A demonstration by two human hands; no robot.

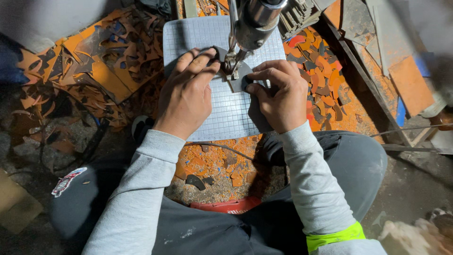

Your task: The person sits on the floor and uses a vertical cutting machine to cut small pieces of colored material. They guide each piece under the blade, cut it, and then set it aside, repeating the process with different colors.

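Note:
A dark grey flat piece of sheet material [257, 111] lies on a pale gridded cutting mat [226, 113] under the metal head of a machine [252, 23]. My left hand [186, 94] presses flat on the piece's left part, fingers spread toward the machine's foot [231, 63]. My right hand [281, 94] pinches the piece's right side just beside the foot. Both hands touch the dark piece. The part of the piece beneath the hands is hidden.
Heaps of orange and dark offcuts [104, 61] lie left of the mat, with more scraps [321, 75] to the right. Orange debris [212, 165] covers the floor between my knees. A metal frame bar [363, 80] runs along the right side.

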